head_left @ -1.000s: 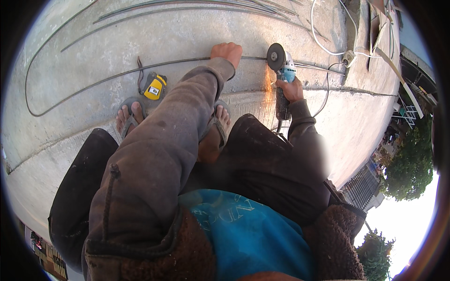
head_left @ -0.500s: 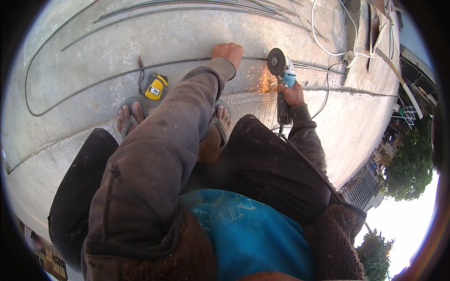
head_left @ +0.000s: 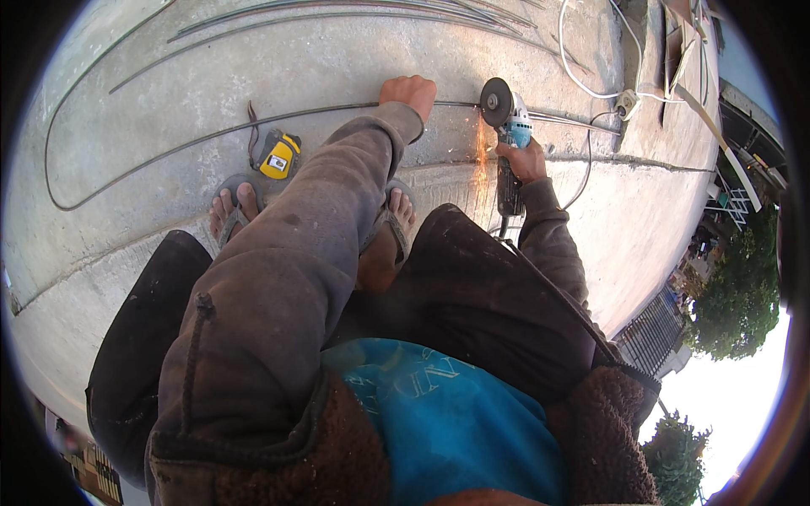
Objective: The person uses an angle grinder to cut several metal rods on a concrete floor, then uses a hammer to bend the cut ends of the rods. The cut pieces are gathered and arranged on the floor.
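Note:
My left hand (head_left: 407, 93) is closed around a long, thin metal rod (head_left: 312, 112) lying across the concrete, bent into a loop at the far left. My right hand (head_left: 527, 162) grips an angle grinder (head_left: 519, 128) with a teal and black body. Its dark disc (head_left: 495, 101) meets the rod just right of my left hand, and orange sparks (head_left: 480, 169) stream down from there toward me. A yellow tape measure (head_left: 279, 156) with a strap lies by my left foot (head_left: 231, 211), in sandals like my right foot (head_left: 396, 218).
More thin rods (head_left: 354, 15) lie along the top. At the right are a white cable (head_left: 572, 80), a socket block (head_left: 627, 104), leaning boards (head_left: 677, 51) and a long pale strip (head_left: 727, 152). Beyond the concrete's right edge are a metal grille (head_left: 650, 337) and trees (head_left: 734, 287).
The sparks scattered more widely half a second ago and now fall in a narrower stream. The grinder shifts very slightly. My left hand stays in place on the rod.

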{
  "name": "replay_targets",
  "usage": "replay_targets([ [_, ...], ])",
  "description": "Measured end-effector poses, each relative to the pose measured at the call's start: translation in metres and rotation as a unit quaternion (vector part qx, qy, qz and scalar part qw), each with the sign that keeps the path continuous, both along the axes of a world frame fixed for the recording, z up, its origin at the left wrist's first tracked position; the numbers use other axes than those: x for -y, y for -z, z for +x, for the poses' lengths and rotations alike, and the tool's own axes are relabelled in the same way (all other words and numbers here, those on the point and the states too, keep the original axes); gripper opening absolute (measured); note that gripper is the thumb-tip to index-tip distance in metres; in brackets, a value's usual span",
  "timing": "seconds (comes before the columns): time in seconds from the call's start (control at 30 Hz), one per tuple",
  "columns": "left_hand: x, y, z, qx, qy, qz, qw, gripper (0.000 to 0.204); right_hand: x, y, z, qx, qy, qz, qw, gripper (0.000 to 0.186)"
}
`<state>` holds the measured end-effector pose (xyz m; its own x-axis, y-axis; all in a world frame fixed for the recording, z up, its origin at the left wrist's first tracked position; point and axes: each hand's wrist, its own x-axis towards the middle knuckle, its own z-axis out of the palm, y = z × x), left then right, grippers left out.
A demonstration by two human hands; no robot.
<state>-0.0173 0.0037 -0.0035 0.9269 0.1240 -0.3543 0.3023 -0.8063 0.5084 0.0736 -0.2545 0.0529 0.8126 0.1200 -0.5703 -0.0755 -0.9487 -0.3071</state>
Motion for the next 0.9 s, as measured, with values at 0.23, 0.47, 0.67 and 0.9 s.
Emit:
replay_targets([
  [0.23,-0.001,-0.002,0.000,-0.010,-0.001,-0.004,1.000,0.016,-0.002,0.001,0.002,-0.012,0.013,-0.038,0.999,0.055],
  [0.47,0.001,-0.002,0.001,-0.002,-0.006,0.014,1.000,0.015,0.011,0.003,-0.002,-0.013,0.016,-0.009,1.000,0.056],
  [0.67,0.000,0.006,-0.001,0.019,-0.017,-0.013,1.000,0.017,0.000,-0.006,-0.004,-0.024,0.014,-0.031,0.999,0.054],
  [0.9,-0.001,-0.001,0.000,0.009,-0.005,-0.013,1.000,0.015,0.005,0.005,0.001,0.000,0.010,0.006,1.000,0.055],
])
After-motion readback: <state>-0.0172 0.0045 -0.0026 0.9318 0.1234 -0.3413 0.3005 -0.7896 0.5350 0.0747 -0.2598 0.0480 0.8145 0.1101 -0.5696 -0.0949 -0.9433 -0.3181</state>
